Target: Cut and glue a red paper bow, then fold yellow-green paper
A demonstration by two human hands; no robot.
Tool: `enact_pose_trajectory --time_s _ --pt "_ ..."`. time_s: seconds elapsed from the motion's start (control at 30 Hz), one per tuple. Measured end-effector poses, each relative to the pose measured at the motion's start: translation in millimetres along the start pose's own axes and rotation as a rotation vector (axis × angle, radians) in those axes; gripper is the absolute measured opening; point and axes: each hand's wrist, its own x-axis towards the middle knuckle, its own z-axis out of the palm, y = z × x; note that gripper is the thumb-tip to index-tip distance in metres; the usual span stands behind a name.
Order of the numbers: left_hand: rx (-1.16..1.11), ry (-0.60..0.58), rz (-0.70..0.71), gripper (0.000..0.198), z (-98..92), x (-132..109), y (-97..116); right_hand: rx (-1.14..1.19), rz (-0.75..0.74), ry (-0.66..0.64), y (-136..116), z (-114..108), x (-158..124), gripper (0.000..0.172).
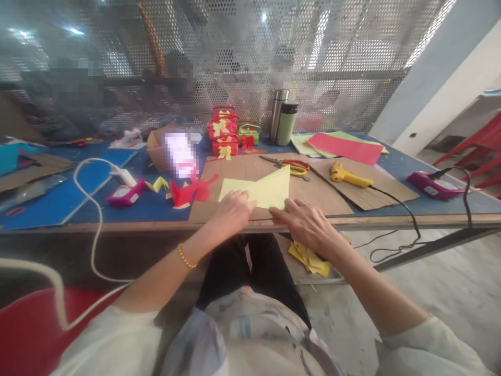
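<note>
Yellow paper (pixel 270 190) got pinched at 7 o'clock by left hand (pixel 236 210), 5 by right hand (pixel 304 219), so even pressure was prob needed.

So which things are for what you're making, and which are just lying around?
Part of the job:
yellow paper, with the left hand and right hand on it
cardboard underneath
probably the scissors and yellow glue gun, unheld nearby

Seemingly just lying about:
green bottle
steel flask
</note>
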Motion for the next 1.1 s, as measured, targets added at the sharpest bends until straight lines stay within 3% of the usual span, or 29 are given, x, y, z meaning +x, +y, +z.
enact_pose_trajectory --time_s 0.17,0.23,0.3,0.87,1.1 --pt "-0.138 0.032 -0.249 0.038 9.7 14.6 7.3 0.008 -0.019 0.036 -0.4 3.7 -1.7 0.029" --pt "-0.182 0.016 -0.293 0.055 15.6 24.3 9.4 0.008 -0.037 0.06 1.1 7.2 -3.2 0.031" --pt "-0.229 -0.017 -0.331 0.059 20.0 31.3 9.3 0.01 -0.061 0.086 3.4 11.4 -4.4 0.035" --pt "-0.288 -0.11 -0.334 0.044 11.9 38.5 -1.1 0.169 0.019 -0.013 11.4 -0.5 -3.0 0.026" --pt "-0.293 -0.136 -0.324 0.039 9.0 42.0 -5.5 0.188 0.026 0.012 13.4 2.4 -3.1 0.022"
